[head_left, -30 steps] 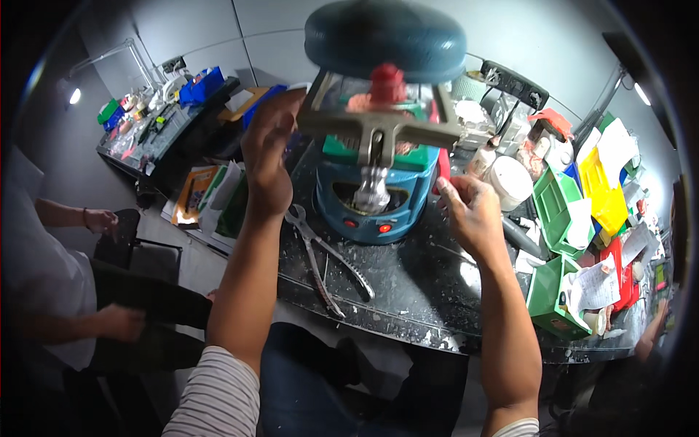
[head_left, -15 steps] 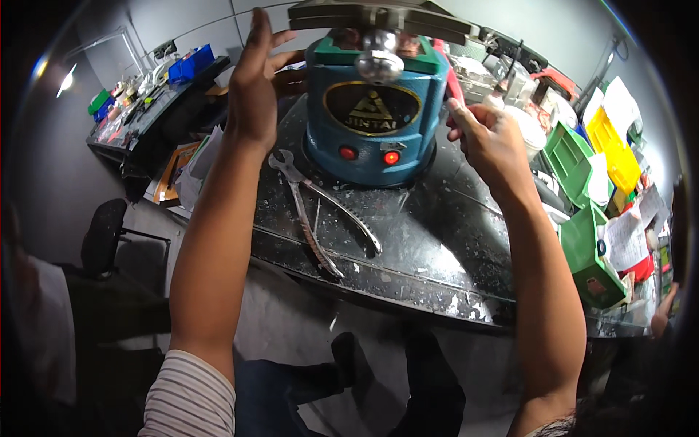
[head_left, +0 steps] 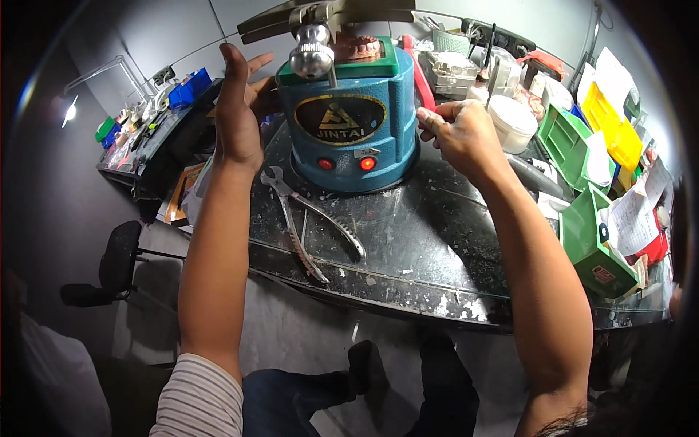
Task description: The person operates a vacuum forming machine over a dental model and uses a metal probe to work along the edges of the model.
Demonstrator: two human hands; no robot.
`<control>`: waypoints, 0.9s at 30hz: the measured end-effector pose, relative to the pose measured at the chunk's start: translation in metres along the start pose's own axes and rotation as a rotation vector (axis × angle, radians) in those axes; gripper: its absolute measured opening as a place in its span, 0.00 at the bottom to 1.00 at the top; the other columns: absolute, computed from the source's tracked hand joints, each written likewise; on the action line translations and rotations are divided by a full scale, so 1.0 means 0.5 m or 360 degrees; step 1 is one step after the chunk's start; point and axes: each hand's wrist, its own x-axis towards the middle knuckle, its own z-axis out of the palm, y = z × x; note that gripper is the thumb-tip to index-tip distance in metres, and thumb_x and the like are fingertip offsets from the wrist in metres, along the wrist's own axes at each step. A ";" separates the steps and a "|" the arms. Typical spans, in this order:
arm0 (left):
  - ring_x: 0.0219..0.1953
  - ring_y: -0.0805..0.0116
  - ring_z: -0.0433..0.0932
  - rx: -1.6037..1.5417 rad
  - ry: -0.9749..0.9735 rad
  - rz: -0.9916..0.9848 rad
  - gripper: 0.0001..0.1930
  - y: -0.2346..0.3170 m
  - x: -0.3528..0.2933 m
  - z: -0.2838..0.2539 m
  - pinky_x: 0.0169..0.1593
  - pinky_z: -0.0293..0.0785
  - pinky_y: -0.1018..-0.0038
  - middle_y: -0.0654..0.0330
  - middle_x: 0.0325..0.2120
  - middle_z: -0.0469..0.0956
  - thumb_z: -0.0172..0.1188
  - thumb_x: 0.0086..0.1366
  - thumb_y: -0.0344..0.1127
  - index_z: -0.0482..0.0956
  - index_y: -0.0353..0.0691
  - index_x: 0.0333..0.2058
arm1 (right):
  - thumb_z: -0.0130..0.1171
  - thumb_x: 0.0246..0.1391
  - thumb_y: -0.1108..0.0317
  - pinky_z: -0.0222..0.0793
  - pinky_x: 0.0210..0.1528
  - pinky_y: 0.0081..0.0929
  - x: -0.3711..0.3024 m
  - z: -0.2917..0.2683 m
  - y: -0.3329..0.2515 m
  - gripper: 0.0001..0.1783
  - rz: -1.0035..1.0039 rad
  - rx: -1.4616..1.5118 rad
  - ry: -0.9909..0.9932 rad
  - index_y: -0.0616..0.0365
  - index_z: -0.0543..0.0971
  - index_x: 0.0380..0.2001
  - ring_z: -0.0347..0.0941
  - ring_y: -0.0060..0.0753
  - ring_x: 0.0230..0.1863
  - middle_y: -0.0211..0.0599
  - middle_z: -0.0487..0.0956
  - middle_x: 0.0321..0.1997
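Observation:
A blue bench-top machine (head_left: 349, 160) with a green top plate (head_left: 295, 76) stands on the black bench. On the green plate sits a dental model with a row of teeth (head_left: 360, 48). Above it hangs a flat dark plate (head_left: 378, 7) with a shiny metal ball knob (head_left: 312, 60). My left hand (head_left: 244, 120) is open beside the machine's left side, fingers spread and holding nothing; some fingertips are partly hidden. My right hand (head_left: 462, 135) pinches the lower end of a red lever (head_left: 421, 76) at the machine's right side.
Steel pliers (head_left: 302, 218) lie splayed in front of the machine. Right of it are a white tub (head_left: 512, 120), green boxes (head_left: 593, 251) and papers (head_left: 633, 226). A cluttered side bench (head_left: 145, 160) and a dark chair (head_left: 120, 255) stand left.
The view has shifted, and the machine sits farther left. The upper plate and ball knob appear left of their earlier place over the machine, uncovering the dental model. Both hands keep their holds.

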 end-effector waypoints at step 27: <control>0.67 0.50 0.61 0.0865 -0.0829 0.0083 0.68 0.012 -0.046 -0.009 0.70 0.57 0.58 0.47 0.64 0.60 0.84 0.38 0.53 0.46 0.37 0.69 | 0.62 0.61 0.55 0.76 0.40 0.31 -0.011 -0.021 -0.028 0.21 0.0081 0.0130 -0.0052 0.67 0.87 0.31 0.82 0.33 0.27 0.46 0.85 0.24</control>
